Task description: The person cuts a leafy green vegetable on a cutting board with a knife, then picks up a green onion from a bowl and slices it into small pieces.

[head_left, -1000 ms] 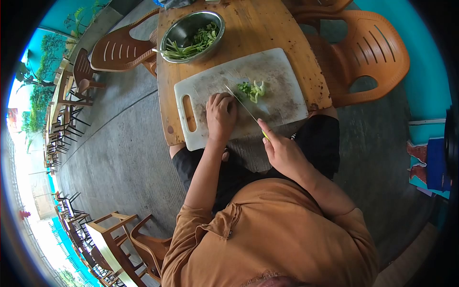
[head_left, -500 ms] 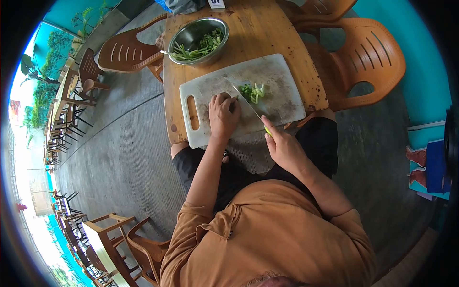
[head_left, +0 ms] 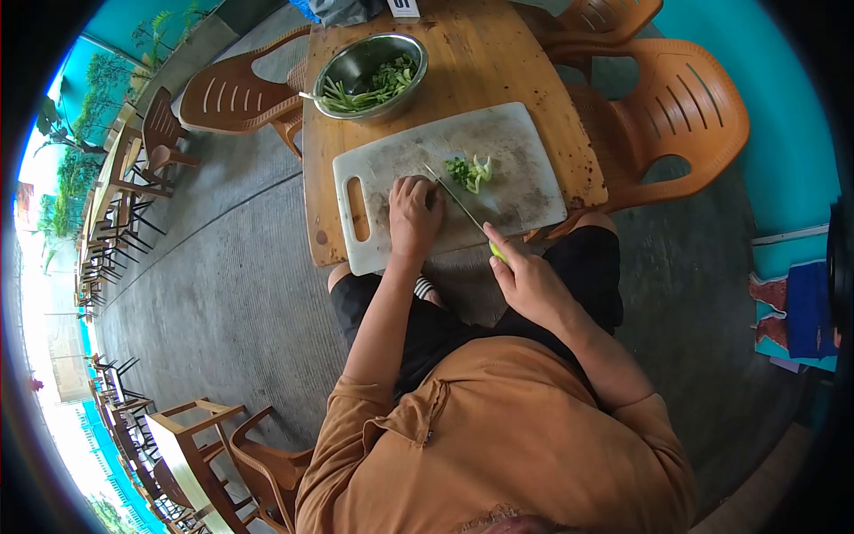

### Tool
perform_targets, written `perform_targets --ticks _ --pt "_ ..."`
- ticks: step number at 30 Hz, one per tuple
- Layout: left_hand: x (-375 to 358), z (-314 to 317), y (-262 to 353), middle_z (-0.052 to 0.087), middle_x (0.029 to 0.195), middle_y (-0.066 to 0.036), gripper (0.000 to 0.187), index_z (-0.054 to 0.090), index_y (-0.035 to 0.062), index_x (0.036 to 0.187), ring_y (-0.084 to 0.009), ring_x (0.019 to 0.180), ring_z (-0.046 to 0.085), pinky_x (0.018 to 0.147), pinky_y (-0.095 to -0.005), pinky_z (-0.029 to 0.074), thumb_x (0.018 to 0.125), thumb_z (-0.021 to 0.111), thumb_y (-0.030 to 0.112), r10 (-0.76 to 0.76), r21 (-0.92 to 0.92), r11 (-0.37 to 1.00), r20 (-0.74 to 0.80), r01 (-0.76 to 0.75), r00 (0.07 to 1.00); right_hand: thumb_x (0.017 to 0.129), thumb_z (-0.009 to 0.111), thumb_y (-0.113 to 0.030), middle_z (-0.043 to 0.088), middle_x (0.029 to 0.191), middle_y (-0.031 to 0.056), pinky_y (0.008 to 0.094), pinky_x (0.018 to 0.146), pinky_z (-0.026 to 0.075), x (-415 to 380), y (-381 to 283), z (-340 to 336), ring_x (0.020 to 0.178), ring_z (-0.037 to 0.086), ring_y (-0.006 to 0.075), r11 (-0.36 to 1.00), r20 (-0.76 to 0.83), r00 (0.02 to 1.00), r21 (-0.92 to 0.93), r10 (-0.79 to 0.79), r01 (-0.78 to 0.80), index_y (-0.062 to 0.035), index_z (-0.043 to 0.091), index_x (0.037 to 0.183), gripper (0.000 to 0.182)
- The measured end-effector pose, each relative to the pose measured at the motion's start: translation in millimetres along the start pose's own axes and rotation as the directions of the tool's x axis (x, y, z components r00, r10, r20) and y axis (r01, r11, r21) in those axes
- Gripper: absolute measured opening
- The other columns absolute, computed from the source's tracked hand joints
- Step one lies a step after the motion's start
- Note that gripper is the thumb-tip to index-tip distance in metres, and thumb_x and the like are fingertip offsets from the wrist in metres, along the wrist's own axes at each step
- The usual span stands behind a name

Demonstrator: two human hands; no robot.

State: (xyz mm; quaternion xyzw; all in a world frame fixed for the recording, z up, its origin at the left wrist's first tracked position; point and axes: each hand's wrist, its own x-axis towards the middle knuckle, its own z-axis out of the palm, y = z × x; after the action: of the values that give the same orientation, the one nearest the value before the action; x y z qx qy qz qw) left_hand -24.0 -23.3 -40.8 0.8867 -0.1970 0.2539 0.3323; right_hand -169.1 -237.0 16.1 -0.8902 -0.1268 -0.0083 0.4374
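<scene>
A knife [head_left: 458,202] with a green handle is in my right hand [head_left: 532,283], index finger stretched along its top. Its blade points up and left over the white cutting board [head_left: 525,133], close beside the fingers of my left hand [head_left: 413,216]. That left hand rests on the board with its fingertips curled under; whatever they hold is hidden. Just right of the blade lies a small heap of chopped greens [head_left: 461,172], with pale green stem pieces [head_left: 481,174] at its right side.
Behind the board stands a metal bowl [head_left: 402,105] of cut green vegetables [head_left: 378,84]. The wooden table [head_left: 480,53] also carries a number sign [head_left: 403,8] and a grey bag [head_left: 342,11] at the far end. Brown plastic chairs [head_left: 703,116] flank it.
The knife tip has shifted slightly left, nearer my left fingers. My left hand stays almost in place, and the chopped heap looks the same.
</scene>
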Motion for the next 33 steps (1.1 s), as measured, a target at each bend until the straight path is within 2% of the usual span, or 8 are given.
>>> perform_targets --ticks 5,7,17,20,22,23,25,33 --pt "0 0 0 0.072 0.103 -0.012 0.016 0.071 0.0021 0.097 -0.0358 0.106 0.067 0.097 -0.0468 0.053 0.084 0.079 0.003 -0.003 -0.001 1.0 0.0 0.003 1.0 0.111 0.058 -0.019 0.072 0.082 0.0296 0.0594 0.07 0.057 2 -4 -2 0.08 0.073 0.0505 0.999 -0.018 0.999 -0.004 -0.037 0.037 -0.0083 0.038 0.167 0.06" --pt "0 0 0 0.071 0.103 -0.013 0.015 0.07 0.0021 0.097 -0.0363 0.106 0.067 0.097 -0.0473 0.053 0.085 0.079 0.003 0.002 0.009 1.0 -0.001 -0.002 1.0 0.111 0.057 -0.019 0.072 0.084 0.0305 0.0593 0.07 0.058 4 -8 -6 0.08 0.072 0.0509 0.999 0.045 0.999 0.005 0.032 -0.032 -0.0087 0.037 0.167 0.061" --pt "0 -2 2 0.074 0.105 -0.012 0.012 0.072 0.0015 0.095 -0.0347 0.106 0.069 0.098 -0.0461 0.054 0.085 0.079 0.001 -0.031 -0.019 0.999 0.022 0.031 0.999 0.112 0.055 -0.019 0.073 0.089 0.0324 0.0589 0.073 0.058 4 -5 -5 0.084 0.073 0.051 0.999 0.076 0.996 0.015 0.042 -0.043 -0.0085 0.038 0.168 0.059" --pt "1 -2 2 0.075 0.105 -0.011 0.013 0.073 0.0013 0.096 -0.0342 0.107 0.069 0.098 -0.0453 0.054 0.085 0.079 0.001 -0.026 -0.024 0.999 0.005 0.026 1.0 0.112 0.055 -0.019 0.074 0.095 0.0327 0.0576 0.077 0.06 5 -10 -8 0.088 0.074 0.0508 0.999 0.033 0.999 0.032 0.003 -0.004 -0.0086 0.038 0.167 0.058" --pt "0 -1 1 0.075 0.106 -0.011 0.012 0.073 0.0014 0.095 -0.0343 0.107 0.07 0.098 -0.0453 0.054 0.085 0.079 0.001 -0.008 -0.01 1.0 -0.012 0.008 1.0 0.112 0.055 -0.019 0.075 0.106 0.0331 0.0565 0.082 0.061 5 -13 -14 0.094 0.074 0.0506 0.994 0.118 0.988 0.034 0.103 -0.108 -0.0085 0.039 0.167 0.058" --pt "0 -1 0 0.075 0.106 -0.011 0.012 0.073 0.0014 0.095 -0.0343 0.107 0.07 0.098 -0.0453 0.054 0.085 0.079 0.001 -0.007 -0.013 1.0 -0.005 0.007 1.0 0.112 0.055 -0.019 0.075 0.106 0.0331 0.0565 0.082 0.061 5 -11 -13 0.094 0.074 0.0506 0.993 0.116 0.987 0.036 0.111 -0.116 -0.0085 0.039 0.167 0.058" --pt "-1 -1 -2 0.074 0.107 -0.01 0.014 0.074 0.003 0.097 -0.034 0.111 0.068 0.1 -0.0455 0.053 0.084 0.079 0.002 -0.018 -0.019 1.0 0.025 0.018 1.0 0.112 0.055 -0.018 0.074 0.114 0.0329 0.0557 0.084 0.061 4 -8 -12 0.098 0.074 0.0496 0.998 0.091 0.994 0.032 0.053 -0.056 -0.0087 0.039 0.167 0.058" --pt "1 -3 2 0.075 0.105 -0.011 0.013 0.074 0.0011 0.096 -0.0345 0.106 0.069 0.096 -0.045 0.056 0.084 0.078 -0.001 -0.018 -0.023 1.0 0.024 0.018 1.0 0.111 0.055 -0.016 0.075 0.111 0.0298 0.0552 0.082 0.061 7 -15 -13 0.095 0.074 0.0479 0.994 0.116 0.988 0.047 0.098 -0.103 -0.0072 0.038 0.167 0.059"
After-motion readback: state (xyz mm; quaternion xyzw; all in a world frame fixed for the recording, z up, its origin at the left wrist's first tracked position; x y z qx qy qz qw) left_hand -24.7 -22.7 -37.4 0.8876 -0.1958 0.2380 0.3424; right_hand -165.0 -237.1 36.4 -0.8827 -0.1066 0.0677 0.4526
